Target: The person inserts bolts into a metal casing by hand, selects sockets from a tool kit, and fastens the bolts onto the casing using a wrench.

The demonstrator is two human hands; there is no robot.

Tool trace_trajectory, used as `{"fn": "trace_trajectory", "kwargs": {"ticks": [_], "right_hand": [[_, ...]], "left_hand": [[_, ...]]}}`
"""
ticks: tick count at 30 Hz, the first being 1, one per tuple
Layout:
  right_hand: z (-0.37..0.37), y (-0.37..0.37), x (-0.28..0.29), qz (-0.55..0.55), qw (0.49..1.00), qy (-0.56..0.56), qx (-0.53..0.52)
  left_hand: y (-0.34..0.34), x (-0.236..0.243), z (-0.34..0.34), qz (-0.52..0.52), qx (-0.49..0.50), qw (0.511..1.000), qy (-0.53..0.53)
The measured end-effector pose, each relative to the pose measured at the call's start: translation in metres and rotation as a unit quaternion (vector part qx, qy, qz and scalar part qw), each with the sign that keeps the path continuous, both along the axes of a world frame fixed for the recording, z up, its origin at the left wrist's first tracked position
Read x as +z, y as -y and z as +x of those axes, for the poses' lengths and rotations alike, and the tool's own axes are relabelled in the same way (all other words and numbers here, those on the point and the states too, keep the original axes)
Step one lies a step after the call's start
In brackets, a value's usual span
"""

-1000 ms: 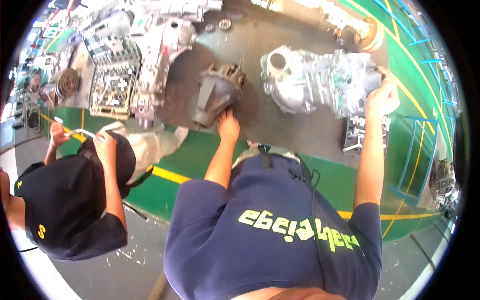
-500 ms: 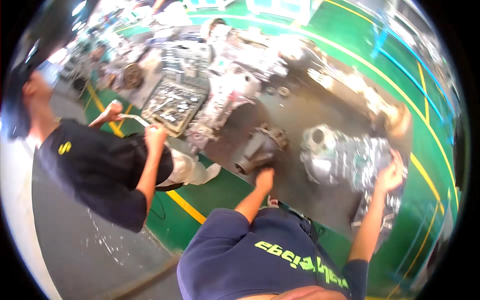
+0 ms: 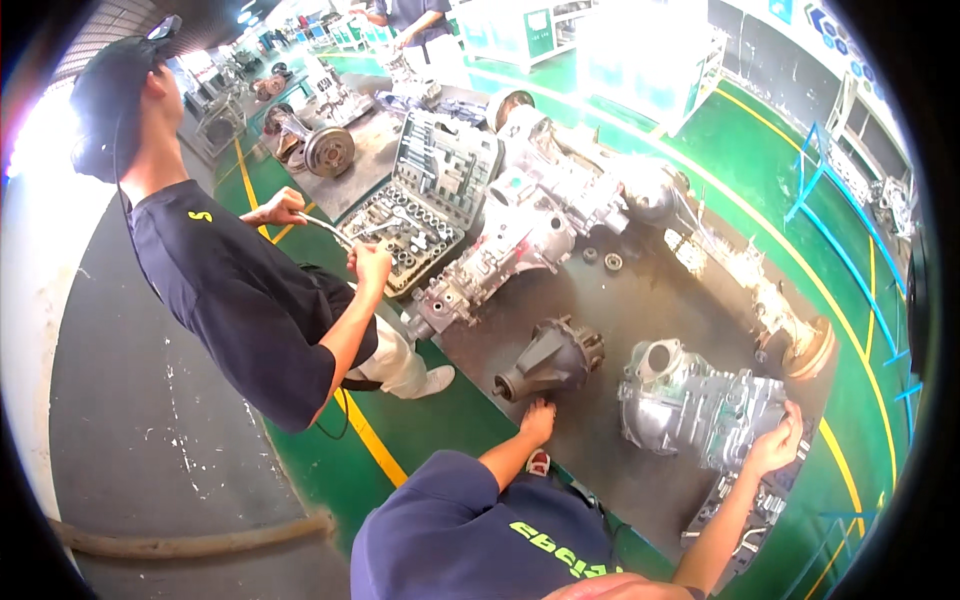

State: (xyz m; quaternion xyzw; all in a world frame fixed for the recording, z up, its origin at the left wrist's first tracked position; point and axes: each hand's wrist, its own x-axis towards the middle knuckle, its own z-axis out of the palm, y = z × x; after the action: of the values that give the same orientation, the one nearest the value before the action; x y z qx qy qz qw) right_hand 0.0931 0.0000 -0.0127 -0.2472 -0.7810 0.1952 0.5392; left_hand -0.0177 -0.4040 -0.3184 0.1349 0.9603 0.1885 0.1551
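My left hand [image 3: 538,422] rests at the near edge of the dark workbench [image 3: 600,500], just below a dark grey differential carrier [image 3: 550,362]. Its fingers are loosely out and hold nothing that I can see; a small gap seems to part them from the carrier. My right hand [image 3: 774,442] is at the right end of a silver gearbox housing [image 3: 700,405], its fingers curved round that end. This housing lies on its side, with a round opening at its upper left. Below my right forearm is a ribbed metal valve body [image 3: 738,515], partly covered by the arm.
At my left a co-worker in a dark shirt [image 3: 235,290] holds a silver bar-like tool [image 3: 330,230] over an open socket set case [image 3: 405,225]. A long gearbox [image 3: 500,260] and an axle [image 3: 790,320] lie beyond. Blue rails [image 3: 845,225] stand at right.
The view has tilted up, so everything sits lower and further right, and the blur has cleared. Both my hands stay beside the same parts. The co-worker still holds the tool.
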Motion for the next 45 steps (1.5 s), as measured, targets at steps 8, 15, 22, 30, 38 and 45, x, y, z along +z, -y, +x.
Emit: {"fn": "trace_trajectory", "kwargs": {"ticks": [8, 15, 22, 30, 38, 45], "right_hand": [[-0.001, 0.001, 0.001, 0.000, 1.000, 0.001, 0.006], [-0.001, 0.004, 0.004, -0.006, 1.000, -0.001, 0.004], [-0.002, 0.005, 0.006, 0.004, 1.000, -0.006, 0.011], [-0.004, 0.006, 0.005, 0.004, 0.999, -0.028, 0.022], [-0.007, 0.008, 0.009, 0.002, 0.999, -0.031, 0.012], [-0.006, 0.007, 0.008, -0.005, 0.999, -0.032, 0.016]], "left_hand": [[0.014, -0.009, 0.000, 0.078, 0.034, 0.994, 0.065], [0.019, -0.001, 0.006, 0.125, 0.080, 0.987, 0.055], [0.022, -0.006, 0.008, 0.129, 0.113, 0.982, 0.075], [0.021, -0.009, 0.009, 0.163, 0.145, 0.972, 0.084], [0.021, -0.009, 0.006, 0.162, 0.197, 0.964, 0.077], [0.015, -0.001, 0.009, 0.142, 0.214, 0.963, 0.077]]}}
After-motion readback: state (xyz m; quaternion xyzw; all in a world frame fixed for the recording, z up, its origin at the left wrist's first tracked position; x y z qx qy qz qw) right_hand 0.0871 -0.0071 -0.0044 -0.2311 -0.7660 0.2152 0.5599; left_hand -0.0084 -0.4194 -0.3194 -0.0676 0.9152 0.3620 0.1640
